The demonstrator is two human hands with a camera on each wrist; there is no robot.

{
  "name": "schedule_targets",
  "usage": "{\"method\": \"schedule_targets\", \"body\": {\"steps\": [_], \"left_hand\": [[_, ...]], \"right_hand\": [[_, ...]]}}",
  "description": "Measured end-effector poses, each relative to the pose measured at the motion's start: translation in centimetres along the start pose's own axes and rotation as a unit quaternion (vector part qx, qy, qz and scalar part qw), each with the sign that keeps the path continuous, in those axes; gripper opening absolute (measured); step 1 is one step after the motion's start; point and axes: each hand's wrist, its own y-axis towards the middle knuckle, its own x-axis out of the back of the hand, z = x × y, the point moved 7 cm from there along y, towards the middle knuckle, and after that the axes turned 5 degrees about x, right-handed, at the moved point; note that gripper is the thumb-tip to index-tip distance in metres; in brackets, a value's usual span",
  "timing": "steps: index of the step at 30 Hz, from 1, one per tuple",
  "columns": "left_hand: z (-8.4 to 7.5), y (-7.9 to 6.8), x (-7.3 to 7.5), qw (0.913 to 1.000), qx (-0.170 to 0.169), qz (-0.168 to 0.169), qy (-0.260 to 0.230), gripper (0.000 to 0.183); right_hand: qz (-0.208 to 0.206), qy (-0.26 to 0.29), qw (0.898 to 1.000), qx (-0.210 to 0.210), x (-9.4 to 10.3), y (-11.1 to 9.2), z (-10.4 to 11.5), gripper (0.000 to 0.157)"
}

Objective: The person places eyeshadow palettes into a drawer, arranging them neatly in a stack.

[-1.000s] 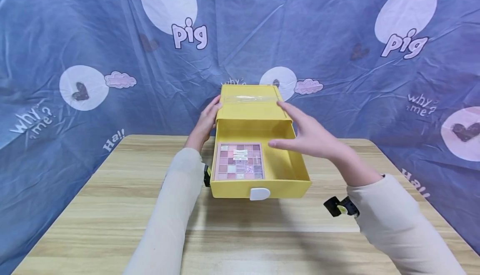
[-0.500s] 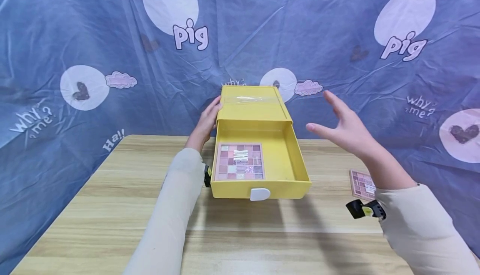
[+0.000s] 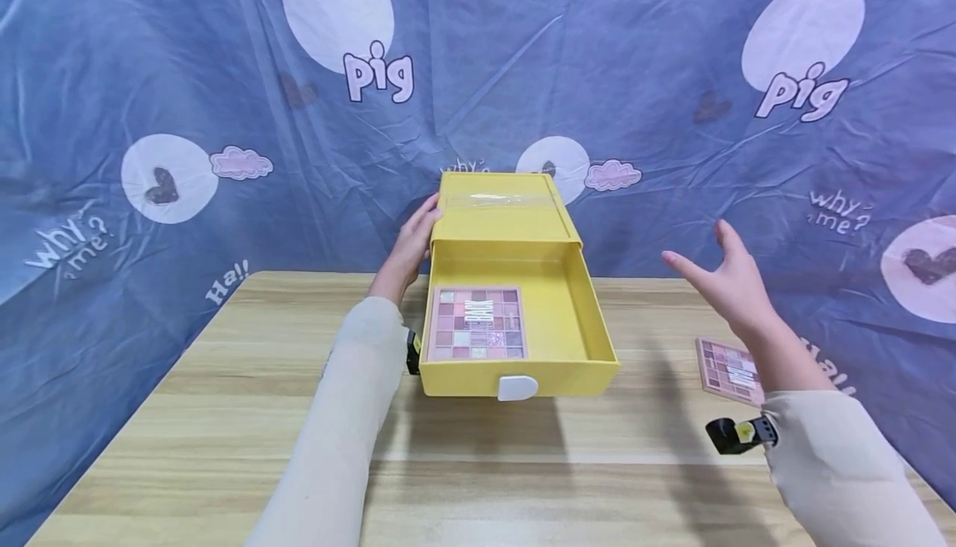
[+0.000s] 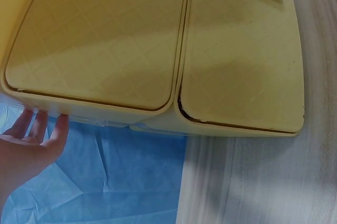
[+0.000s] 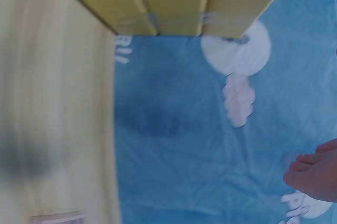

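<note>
A yellow drawer box (image 3: 500,207) stands at the middle back of the table, its top drawer (image 3: 556,323) pulled out. In the drawer's left half lies a pink eyeshadow palette (image 3: 478,323). My left hand (image 3: 409,244) rests against the box's left side; in the left wrist view its fingertips (image 4: 60,124) touch the yellow wall. My right hand (image 3: 728,285) is in the air right of the box, thumb and fingers spread, holding nothing. Below it, a second eyeshadow palette (image 3: 730,371) lies on the table, partly hidden by the right forearm.
The wooden table (image 3: 246,431) runs up to a blue printed cloth (image 3: 478,57) hanging behind it. A white pull tab (image 3: 518,387) sticks out from the drawer front. Clear tape (image 3: 496,198) crosses the box's top. The right wrist view shows stacked tiers (image 5: 174,2) of the box.
My right hand has moved from above the open drawer out to the right, uncovering the second palette on the table. The left hand, the box and the palette in the drawer have stayed put.
</note>
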Motion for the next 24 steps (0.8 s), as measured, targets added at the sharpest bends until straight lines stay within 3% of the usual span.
{"method": "schedule_targets", "body": {"steps": [6,15,24], "left_hand": [[-0.1,0.0,-0.1,1.0000,-0.003,0.007,0.004,0.046],[0.1,0.0,0.0,0.9999,0.013,0.001,-0.008,0.046],[0.0,0.0,0.0,1.0000,0.005,-0.006,-0.002,0.047]], "right_hand": [[-0.010,-0.006,0.998,-0.055,-0.4,-1.0,-4.2,0.097],[-0.039,-0.012,0.994,-0.104,-0.9,-3.0,-9.2,0.101],[-0.062,-0.023,0.978,-0.199,-1.0,-5.4,-13.5,0.109]]}}
